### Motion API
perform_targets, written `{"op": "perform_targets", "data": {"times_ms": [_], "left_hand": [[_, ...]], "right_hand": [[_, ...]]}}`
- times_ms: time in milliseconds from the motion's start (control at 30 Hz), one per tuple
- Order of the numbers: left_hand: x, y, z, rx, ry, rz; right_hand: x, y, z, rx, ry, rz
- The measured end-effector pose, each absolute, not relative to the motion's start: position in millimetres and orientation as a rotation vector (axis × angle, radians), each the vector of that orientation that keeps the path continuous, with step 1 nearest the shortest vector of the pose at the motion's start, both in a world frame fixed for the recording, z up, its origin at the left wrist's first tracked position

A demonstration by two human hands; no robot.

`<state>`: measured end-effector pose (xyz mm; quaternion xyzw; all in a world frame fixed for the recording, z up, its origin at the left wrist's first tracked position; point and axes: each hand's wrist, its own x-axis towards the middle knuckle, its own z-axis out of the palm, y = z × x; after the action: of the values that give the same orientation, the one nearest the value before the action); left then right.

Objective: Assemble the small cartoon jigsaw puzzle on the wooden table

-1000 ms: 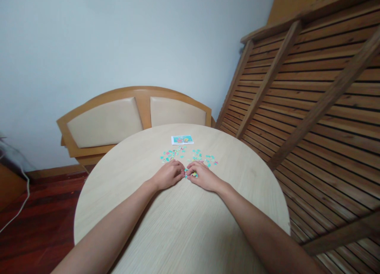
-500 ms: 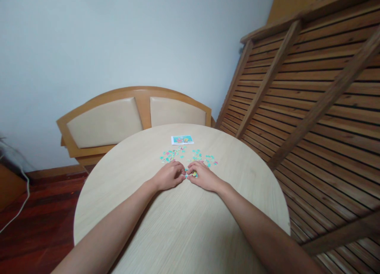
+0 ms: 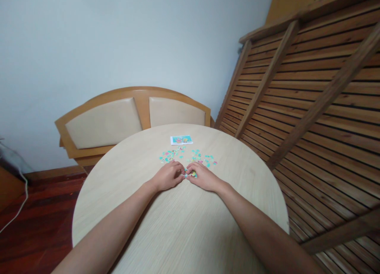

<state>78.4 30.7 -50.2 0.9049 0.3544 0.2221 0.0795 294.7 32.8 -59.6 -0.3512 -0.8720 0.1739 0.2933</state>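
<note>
At the left, a white cord [image 3: 25,191] hangs down to the dark red floor [image 3: 50,214], and next comes a padded headboard [image 3: 141,95] behind the round table [image 3: 118,175]. On the table, the left scatter of small pieces [image 3: 168,155], jigsaw-like and mostly teal, lies just beyond the left hand [image 3: 170,176]. This hand is curled, its thumb near its fingers, at the left edge of a little cluster [image 3: 193,173] of teal and yellow; whether it pinches a piece, I cannot tell. The cluster lies on the table between the hands, partly hidden by the right hand [image 3: 202,176], which is also bent, and its grip I cannot tell either. To handle it well, I would hold the cluster flat with one hand, line up the edges with the other, and press straight down, gently, because such thin pieces may lift or slip. Further right are the right scatter of pieces [image 3: 207,159] and a slatted wooden frame [image 3: 299,92]. As for writing, the picture card [image 3: 182,140] beyond the pieces shows coloured figures on teal, but no brand or word is readable.
</note>
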Motion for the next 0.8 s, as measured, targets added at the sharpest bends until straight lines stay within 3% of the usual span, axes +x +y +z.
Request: {"op": "perform_targets", "data": {"times_ms": [800], "left_hand": [[79,30,-47,2.753,1.08,0.619]], "right_hand": [[301,32,-54,-0.878,-2.373,0.507]]}}
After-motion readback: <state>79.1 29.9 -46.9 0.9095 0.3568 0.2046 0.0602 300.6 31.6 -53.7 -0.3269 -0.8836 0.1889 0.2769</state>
